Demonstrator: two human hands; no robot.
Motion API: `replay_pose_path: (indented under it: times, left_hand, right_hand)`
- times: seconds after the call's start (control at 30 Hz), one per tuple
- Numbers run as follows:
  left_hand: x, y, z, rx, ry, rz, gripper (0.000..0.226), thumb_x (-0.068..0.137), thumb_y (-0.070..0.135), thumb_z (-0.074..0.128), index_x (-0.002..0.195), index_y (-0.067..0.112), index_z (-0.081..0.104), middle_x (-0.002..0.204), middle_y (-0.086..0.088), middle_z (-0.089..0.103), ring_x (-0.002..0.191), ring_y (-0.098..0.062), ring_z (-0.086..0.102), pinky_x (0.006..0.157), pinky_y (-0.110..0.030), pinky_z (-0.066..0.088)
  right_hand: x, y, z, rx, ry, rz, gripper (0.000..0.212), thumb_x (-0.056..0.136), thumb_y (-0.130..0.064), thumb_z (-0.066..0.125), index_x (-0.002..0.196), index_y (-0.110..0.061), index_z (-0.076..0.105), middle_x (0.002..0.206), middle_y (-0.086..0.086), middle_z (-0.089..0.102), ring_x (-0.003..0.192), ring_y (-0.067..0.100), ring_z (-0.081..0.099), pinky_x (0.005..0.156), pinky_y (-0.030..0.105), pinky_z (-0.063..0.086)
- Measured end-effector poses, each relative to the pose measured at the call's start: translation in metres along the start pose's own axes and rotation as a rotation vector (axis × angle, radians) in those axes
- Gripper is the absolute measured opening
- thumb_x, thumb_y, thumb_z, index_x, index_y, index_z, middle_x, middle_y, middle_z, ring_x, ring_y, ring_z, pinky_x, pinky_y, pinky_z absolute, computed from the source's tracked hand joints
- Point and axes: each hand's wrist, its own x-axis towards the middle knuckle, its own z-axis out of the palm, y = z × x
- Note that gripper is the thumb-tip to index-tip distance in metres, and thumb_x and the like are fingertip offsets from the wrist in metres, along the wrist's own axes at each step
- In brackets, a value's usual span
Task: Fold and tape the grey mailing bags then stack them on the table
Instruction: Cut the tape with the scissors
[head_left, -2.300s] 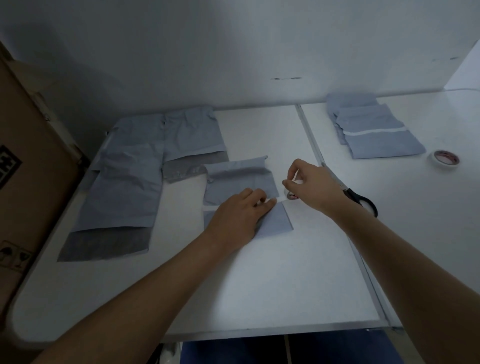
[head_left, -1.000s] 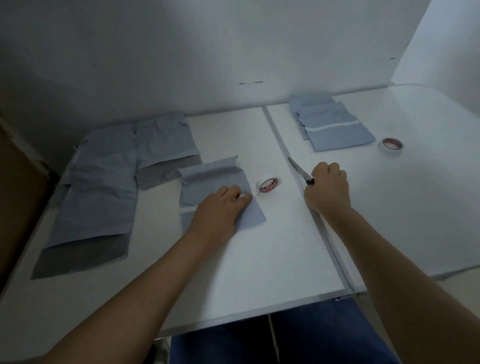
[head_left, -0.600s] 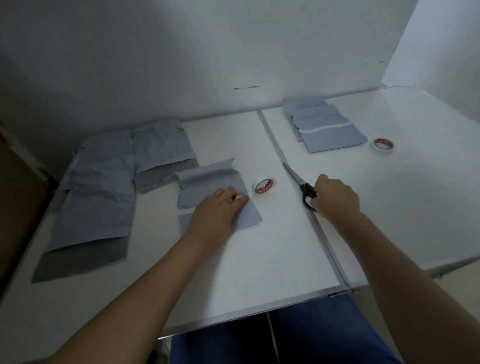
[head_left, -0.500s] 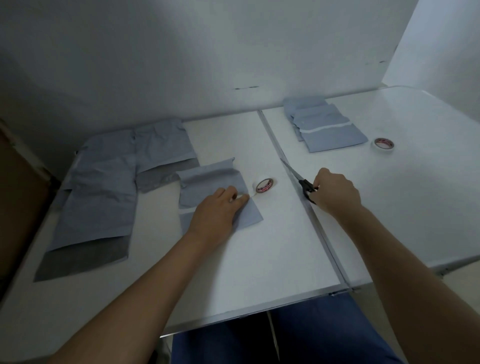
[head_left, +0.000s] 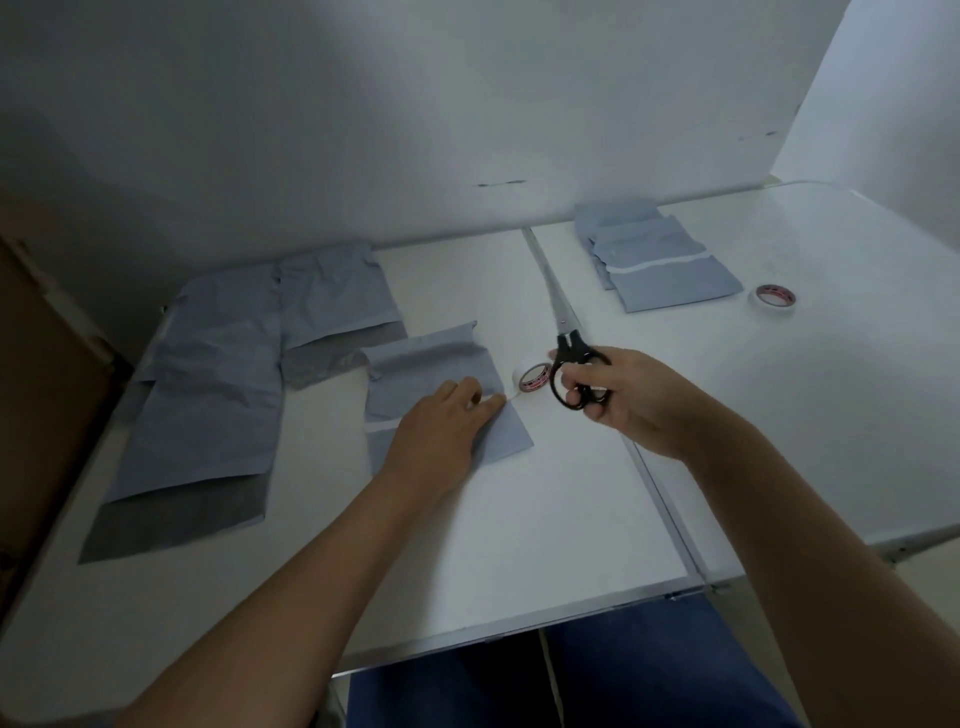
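Note:
A folded grey mailing bag (head_left: 431, 371) lies at the middle of the white table (head_left: 519, 519). My left hand (head_left: 441, 431) presses flat on its fold, where a strip of white tape runs across. The strip leads right to a tape roll (head_left: 534, 376) lying beside the bag. My right hand (head_left: 631, 402) grips black-handled scissors (head_left: 569, 353) with fingers through the loops, blades pointing away, just right of the roll. A stack of folded, taped bags (head_left: 660, 262) sits at the back right.
Several unfolded grey bags (head_left: 223, 384) are spread over the left part of the table. A second tape roll (head_left: 774, 298) lies at the far right. A brown cardboard box (head_left: 36, 405) stands at the left edge. A seam (head_left: 649, 467) divides two tabletops.
My right hand let go of the tape roll, moved right to the scissors on the seam, picked them up and brought them back toward the roll. The left hand stayed on the bag.

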Motion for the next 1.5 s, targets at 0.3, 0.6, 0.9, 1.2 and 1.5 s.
replay_pose_path:
  times: [0.3, 0.6, 0.9, 1.2, 1.5]
  left_hand:
    - [-0.001, -0.002, 0.004, 0.003, 0.011, 0.006, 0.049, 0.076, 0.006, 0.065, 0.124, 0.017, 0.061, 0.102, -0.005, 0.055, 0.085, -0.024, 0.054, 0.055, -0.028, 0.029]
    - [0.000, -0.001, 0.003, -0.008, -0.008, -0.020, 0.057, 0.076, 0.002, 0.061, 0.130, 0.018, 0.058, 0.106, -0.006, 0.055, 0.088, -0.025, 0.053, 0.059, -0.029, 0.033]
    - [0.000, -0.003, 0.007, -0.028, 0.025, -0.012, 0.057, 0.073, 0.000, 0.064, 0.127, 0.017, 0.061, 0.103, -0.007, 0.056, 0.085, -0.027, 0.054, 0.057, -0.032, 0.039]
    - [-0.003, -0.005, 0.013, -0.026, 0.048, -0.014, 0.057, 0.080, 0.017, 0.028, 0.126, 0.018, 0.062, 0.104, -0.006, 0.057, 0.082, -0.025, 0.052, 0.056, -0.031, 0.038]
    - [-0.003, -0.005, 0.014, -0.019, 0.059, -0.017, 0.056, 0.079, 0.016, 0.032, 0.126, 0.018, 0.062, 0.103, -0.005, 0.056, 0.080, -0.024, 0.049, 0.054, -0.031, 0.038]
  right_hand:
    - [-0.015, 0.005, 0.013, 0.194, -0.280, 0.140, 0.036, 0.097, -0.010, 0.042, 0.129, 0.002, 0.053, 0.125, 0.027, 0.059, 0.113, 0.041, 0.061, 0.093, 0.045, 0.053]
    - [-0.004, 0.011, 0.022, -0.283, -0.009, 0.036, 0.028, 0.091, -0.031, 0.064, 0.110, -0.011, 0.066, 0.074, 0.003, 0.059, 0.058, 0.012, 0.057, 0.054, 0.021, 0.044]
    - [-0.019, 0.011, 0.015, -0.751, 0.021, 0.396, 0.051, 0.088, -0.054, 0.057, 0.095, -0.005, 0.067, 0.054, 0.002, 0.055, 0.042, 0.012, 0.051, 0.046, 0.020, 0.033]
    - [-0.007, 0.026, 0.011, -0.696, 0.085, 0.319, 0.048, 0.082, -0.054, 0.065, 0.089, -0.006, 0.068, 0.051, -0.001, 0.057, 0.041, 0.010, 0.053, 0.043, 0.018, 0.034]
    - [-0.003, 0.038, 0.016, -0.617, 0.143, 0.255, 0.039, 0.090, -0.035, 0.063, 0.103, 0.001, 0.071, 0.065, 0.010, 0.056, 0.044, 0.015, 0.046, 0.041, 0.016, 0.034]
